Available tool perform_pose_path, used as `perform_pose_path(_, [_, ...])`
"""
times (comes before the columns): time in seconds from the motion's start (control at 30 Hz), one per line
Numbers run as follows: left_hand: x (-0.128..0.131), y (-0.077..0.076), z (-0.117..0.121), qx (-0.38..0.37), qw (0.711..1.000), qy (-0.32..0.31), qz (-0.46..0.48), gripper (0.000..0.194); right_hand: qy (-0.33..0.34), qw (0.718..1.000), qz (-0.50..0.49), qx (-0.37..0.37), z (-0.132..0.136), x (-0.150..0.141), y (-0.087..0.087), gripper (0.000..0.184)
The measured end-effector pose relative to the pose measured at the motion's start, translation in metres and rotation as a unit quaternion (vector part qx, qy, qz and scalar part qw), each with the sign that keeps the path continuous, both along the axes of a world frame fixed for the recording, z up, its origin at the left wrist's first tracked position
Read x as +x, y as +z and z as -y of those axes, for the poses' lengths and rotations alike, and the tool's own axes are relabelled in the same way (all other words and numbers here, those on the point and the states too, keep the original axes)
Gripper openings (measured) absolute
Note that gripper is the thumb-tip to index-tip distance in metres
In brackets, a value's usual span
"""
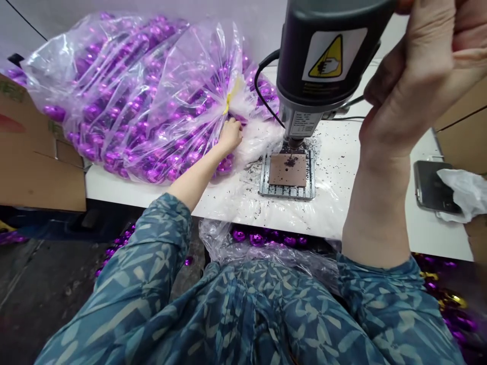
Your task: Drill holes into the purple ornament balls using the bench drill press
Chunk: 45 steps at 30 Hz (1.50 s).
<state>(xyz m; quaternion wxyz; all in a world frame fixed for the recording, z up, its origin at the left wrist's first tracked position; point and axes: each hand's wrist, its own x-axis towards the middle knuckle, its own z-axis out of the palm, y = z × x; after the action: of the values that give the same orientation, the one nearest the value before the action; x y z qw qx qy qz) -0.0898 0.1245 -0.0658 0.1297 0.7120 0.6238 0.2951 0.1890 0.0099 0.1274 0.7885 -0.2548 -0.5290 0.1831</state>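
Observation:
My left hand (231,134) is at the gathered neck of a clear plastic bag (152,96) full of shiny purple balls, just below its yellow tie (228,101). Its fingers are curled, and what lies in them is hidden. Close beside the motor housing of a small bench drill press (319,56), my right hand (426,76) is raised with bent fingers; what they grip is out of sight. Under the drill chuck a brown square block (288,171) with dark shavings and a small hole rests on the slotted metal base (287,191).
Dark shavings litter the white table (335,187) around the base. A phone (433,186) and crumpled white tissue (466,192) lie at the right. More purple balls (256,238) sit in plastic below the front edge. A cardboard box (38,152) stands at the left.

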Motion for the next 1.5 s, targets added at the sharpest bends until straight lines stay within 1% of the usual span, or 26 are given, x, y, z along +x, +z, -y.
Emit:
perform_pose_path(0.07, [0.001, -0.006, -0.031, -0.013, 1.0, 0.018, 0.012, 0.03, -0.026, 0.999, -0.028, 0.037, -0.003, -0.003, 0.0, 0.048])
perform_pose_path(0.1, [0.002, -0.01, -0.041, -0.016, 0.999, 0.023, 0.018, 0.036, -0.032, 0.998, -0.033, 0.039, -0.002, -0.004, 0.0, 0.046])
perform_pose_path(0.17, [0.006, -0.016, -0.053, -0.017, 0.999, 0.027, 0.033, 0.045, -0.034, 0.999, -0.026, 0.022, 0.002, -0.006, 0.001, 0.041])
perform_pose_path(0.23, [0.009, -0.021, -0.059, -0.015, 0.998, 0.024, 0.052, 0.049, -0.039, 0.999, -0.017, 0.015, 0.007, -0.007, 0.001, 0.039])
perform_pose_path(0.27, [0.011, -0.022, -0.062, -0.014, 0.997, 0.026, 0.064, 0.048, -0.041, 0.999, -0.014, 0.013, 0.009, -0.007, 0.001, 0.038])
perform_pose_path(0.4, [0.014, -0.024, -0.067, -0.002, 0.991, 0.045, 0.123, 0.035, -0.041, 0.999, -0.008, 0.001, 0.009, -0.008, 0.001, 0.039])
perform_pose_path(0.5, [0.016, -0.025, -0.067, 0.014, 0.984, 0.044, 0.173, 0.041, -0.042, 0.998, -0.025, 0.036, 0.0, -0.01, 0.0, 0.045])
perform_pose_path(0.57, [0.016, -0.023, -0.063, 0.01, 0.975, 0.032, 0.22, 0.039, -0.047, 0.996, -0.035, 0.062, -0.005, -0.01, -0.001, 0.053])
perform_pose_path(0.63, [0.015, -0.018, -0.055, -0.013, 0.955, 0.023, 0.295, 0.034, -0.058, 0.996, -0.025, 0.057, -0.008, -0.01, -0.003, 0.059])
perform_pose_path(0.7, [0.013, -0.008, -0.037, -0.055, 0.92, 0.015, 0.387, 0.032, -0.069, 0.997, -0.01, 0.041, -0.008, -0.011, -0.003, 0.062])
perform_pose_path(0.77, [0.012, 0.004, -0.009, -0.11, 0.883, -0.006, 0.457, 0.031, -0.072, 0.997, -0.005, 0.042, -0.006, -0.012, -0.004, 0.064])
perform_pose_path(0.8, [0.011, 0.01, 0.007, -0.137, 0.869, -0.027, 0.475, 0.031, -0.072, 0.996, -0.008, 0.048, -0.006, -0.012, -0.004, 0.064])
perform_pose_path(0.87, [0.012, 0.016, 0.043, -0.183, 0.85, -0.079, 0.487, 0.034, -0.074, 0.995, -0.015, 0.059, -0.006, -0.013, -0.004, 0.062])
perform_pose_path(0.9, [0.014, 0.017, 0.06, -0.2, 0.846, -0.106, 0.482, 0.036, -0.077, 0.995, -0.019, 0.062, -0.006, -0.013, -0.004, 0.061])
perform_pose_path(0.97, [0.021, 0.013, 0.089, -0.211, 0.85, -0.15, 0.46, 0.042, -0.075, 0.995, -0.02, 0.055, -0.007, -0.011, -0.004, 0.059])
perform_pose_path(1.0, [0.026, 0.008, 0.1, -0.201, 0.856, -0.167, 0.447, 0.046, -0.072, 0.996, -0.02, 0.046, -0.007, -0.01, -0.004, 0.057])
perform_pose_path(1.07, [0.038, -0.003, 0.116, -0.162, 0.87, -0.192, 0.424, 0.054, -0.064, 0.997, -0.014, 0.027, -0.006, -0.007, -0.005, 0.053])
perform_pose_path(1.13, [0.05, -0.014, 0.125, -0.119, 0.877, -0.211, 0.415, 0.058, -0.062, 0.998, -0.007, 0.013, -0.007, -0.005, -0.006, 0.049])
perform_pose_path(1.2, [0.06, -0.023, 0.13, -0.099, 0.877, -0.226, 0.412, 0.058, -0.063, 0.998, 0.001, 0.005, -0.008, -0.004, -0.007, 0.047])
perform_pose_path(1.3, [0.071, -0.03, 0.131, -0.093, 0.878, -0.235, 0.405, 0.059, -0.071, 0.997, 0.012, 0.011, -0.013, -0.004, -0.01, 0.045])
perform_pose_path(1.4, [0.079, -0.033, 0.129, -0.087, 0.89, -0.225, 0.388, 0.057, -0.091, 0.995, 0.027, 0.013, -0.016, -0.003, -0.012, 0.045])
perform_pose_path(1.5, [0.084, -0.033, 0.126, -0.077, 0.905, -0.208, 0.362, 0.052, -0.08, 0.996, 0.029, 0.005, -0.016, -0.001, -0.012, 0.042])
